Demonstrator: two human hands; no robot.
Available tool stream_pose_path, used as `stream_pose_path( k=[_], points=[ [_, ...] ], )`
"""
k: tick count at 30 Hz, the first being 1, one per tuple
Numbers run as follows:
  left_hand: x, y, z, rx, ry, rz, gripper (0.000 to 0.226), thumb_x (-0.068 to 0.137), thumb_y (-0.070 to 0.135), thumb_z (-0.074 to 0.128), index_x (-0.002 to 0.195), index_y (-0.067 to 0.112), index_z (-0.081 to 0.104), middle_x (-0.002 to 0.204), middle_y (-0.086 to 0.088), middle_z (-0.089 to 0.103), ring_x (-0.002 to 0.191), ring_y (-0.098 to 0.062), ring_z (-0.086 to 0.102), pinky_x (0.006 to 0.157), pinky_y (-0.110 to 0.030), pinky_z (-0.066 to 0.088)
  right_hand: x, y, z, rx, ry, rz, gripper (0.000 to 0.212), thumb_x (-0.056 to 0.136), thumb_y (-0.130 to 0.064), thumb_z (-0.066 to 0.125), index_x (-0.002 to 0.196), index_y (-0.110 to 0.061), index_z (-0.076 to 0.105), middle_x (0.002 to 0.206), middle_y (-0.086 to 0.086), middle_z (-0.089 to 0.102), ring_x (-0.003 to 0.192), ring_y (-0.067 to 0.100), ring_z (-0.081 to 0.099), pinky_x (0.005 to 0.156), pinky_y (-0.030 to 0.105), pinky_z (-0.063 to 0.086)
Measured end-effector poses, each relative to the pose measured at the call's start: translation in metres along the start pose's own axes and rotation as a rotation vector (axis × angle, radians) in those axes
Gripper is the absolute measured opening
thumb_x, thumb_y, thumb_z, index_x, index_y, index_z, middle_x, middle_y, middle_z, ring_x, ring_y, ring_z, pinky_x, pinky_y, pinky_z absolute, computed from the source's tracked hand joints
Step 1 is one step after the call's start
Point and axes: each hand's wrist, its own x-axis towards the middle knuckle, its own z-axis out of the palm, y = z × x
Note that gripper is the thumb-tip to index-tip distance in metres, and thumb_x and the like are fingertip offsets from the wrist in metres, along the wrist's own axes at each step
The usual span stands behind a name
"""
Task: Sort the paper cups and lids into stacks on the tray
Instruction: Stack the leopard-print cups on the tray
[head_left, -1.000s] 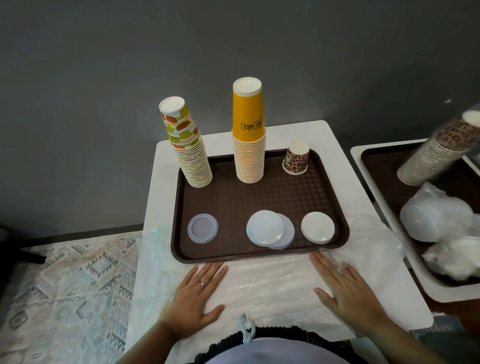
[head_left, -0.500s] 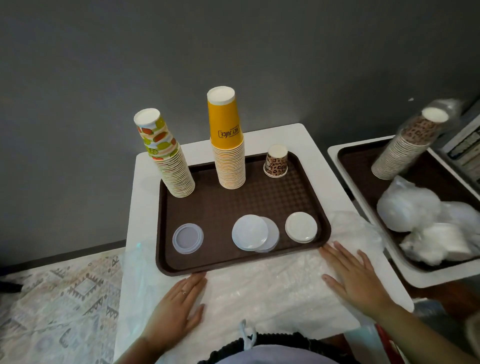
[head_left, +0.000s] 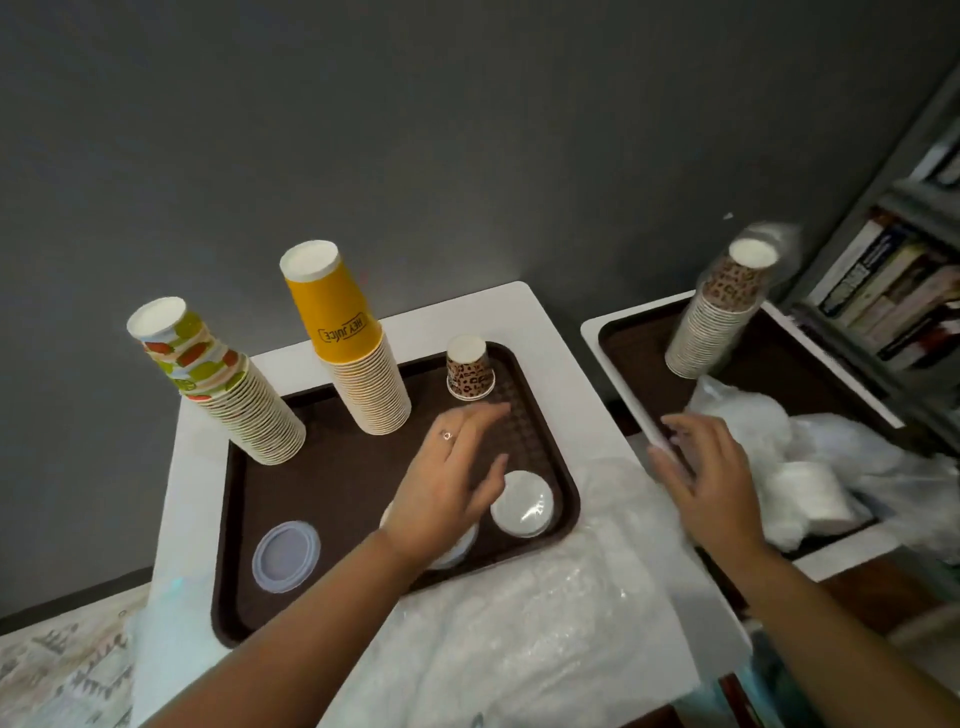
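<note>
A brown tray (head_left: 244, 519) lies on a white table. On it stand a fruit-print cup stack (head_left: 218, 384), a yellow cup stack (head_left: 353, 348) and one leopard-print cup (head_left: 468, 370), all upside down. Near the tray's front lie a clear lid (head_left: 285, 556), a white lid (head_left: 522, 503) and more lids (head_left: 457, 551) mostly hidden under my left hand (head_left: 452, 483). That hand hovers over the tray with straight fingers, holding nothing. My right hand (head_left: 711, 478) is open above the gap beside a second tray (head_left: 623, 374), which carries a leopard-print cup stack (head_left: 717, 317).
Crumpled clear plastic bags (head_left: 810, 467) with white lids fill the second tray's front. A plastic sheet (head_left: 519, 623) covers the near table. A bookshelf (head_left: 893, 291) stands at the far right. A patterned rug (head_left: 62, 660) shows at lower left.
Both hands lifted off the plastic sheet. My left hand moved forward over the tray's lids; my right hand moved right and forward to the second tray. The view swung right.
</note>
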Motion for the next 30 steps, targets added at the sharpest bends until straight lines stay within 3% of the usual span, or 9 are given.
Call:
stream_pose_path(
  k=[3,6,9,15,19,23,25,27,30],
  points=[
    [0.067,0.021,0.025,-0.065,0.011,0.028,0.046,0.087,0.017,0.059,0.130,0.009,0.044,0.122,-0.009,0.055,0.114,-0.016,0.048,0.102,-0.014,0.030,0.041,0.023,-0.014,0.058,0.127,0.097,0.040,0.086,-0.038,0.056,0.114,-0.009,0.057,0.108,0.002,0.052,0.093,0.010,0.051,0.084,0.027,0.043],
    [0.129,0.041,0.051,-0.101,-0.004,0.004,0.054,0.087,0.015,0.063,0.135,0.010,0.041,0.129,-0.007,0.050,0.119,-0.014,0.044,0.101,-0.008,0.026,0.082,0.050,-0.025,0.066,0.187,0.256,0.038,0.085,-0.019,0.068,0.118,-0.007,0.054,0.120,0.012,0.049,0.096,0.018,0.058,0.077,0.026,0.044],
    [0.183,0.052,0.085,-0.121,-0.029,-0.024,0.060,0.085,0.016,0.065,0.139,0.014,0.038,0.134,-0.006,0.045,0.124,-0.017,0.043,0.100,-0.011,0.029,0.116,0.084,-0.032,0.056,0.206,0.404,0.048,0.082,-0.018,0.072,0.123,-0.007,0.051,0.129,0.014,0.044,0.101,0.023,0.058,0.078,0.027,0.045],
    [0.249,0.066,0.151,-0.174,-0.098,-0.144,0.071,0.085,0.022,0.066,0.144,0.020,0.028,0.143,-0.008,0.031,0.127,-0.022,0.040,0.094,-0.019,0.032,0.151,0.152,-0.027,0.021,-0.062,0.595,0.075,0.076,-0.028,0.077,0.139,-0.014,0.038,0.141,0.014,0.035,0.120,0.033,0.050,0.098,0.047,0.045],
    [0.278,0.072,0.197,-0.171,-0.212,-0.198,0.083,0.083,0.023,0.069,0.149,0.024,0.019,0.150,-0.014,0.017,0.133,-0.033,0.033,0.103,-0.031,0.036,0.172,0.177,-0.023,0.061,-0.114,0.585,0.090,0.072,-0.022,0.081,0.146,-0.016,0.029,0.148,0.013,0.031,0.134,0.031,0.037,0.107,0.043,0.036],
    [0.300,0.081,0.220,-0.206,-0.297,-0.238,0.094,0.079,0.025,0.075,0.150,0.032,0.014,0.156,-0.017,-0.005,0.142,-0.036,0.017,0.110,-0.044,0.035,0.187,0.188,-0.017,0.094,-0.144,0.593,0.092,0.069,-0.022,0.083,0.145,-0.018,0.031,0.144,0.012,0.039,0.130,0.029,0.041,0.101,0.040,0.039],
    [0.311,0.084,0.229,-0.229,-0.302,-0.234,0.095,0.076,0.023,0.077,0.149,0.034,0.018,0.157,-0.016,-0.010,0.143,-0.036,0.017,0.109,-0.042,0.036,0.187,0.190,-0.012,0.106,-0.171,0.599,0.085,0.071,-0.019,0.082,0.142,-0.017,0.035,0.140,0.011,0.044,0.128,0.028,0.044,0.098,0.035,0.039],
    [0.316,0.086,0.236,-0.219,-0.320,-0.245,0.088,0.077,0.022,0.077,0.148,0.027,0.026,0.157,-0.016,-0.011,0.143,-0.032,0.017,0.107,-0.032,0.033,0.183,0.191,-0.009,0.160,-0.194,0.624,0.079,0.073,-0.011,0.078,0.140,-0.017,0.037,0.137,0.009,0.048,0.125,0.026,0.047,0.094,0.031,0.039],
    [0.315,0.084,0.245,-0.208,-0.302,-0.320,0.075,0.077,0.022,0.077,0.139,0.013,0.035,0.156,-0.018,0.009,0.139,-0.029,0.028,0.098,-0.021,0.033,0.176,0.196,-0.008,0.248,-0.215,0.696,0.065,0.083,-0.004,0.065,0.140,-0.018,0.039,0.131,0.006,0.056,0.120,0.023,0.052,0.086,0.025,0.039]
  ],
)
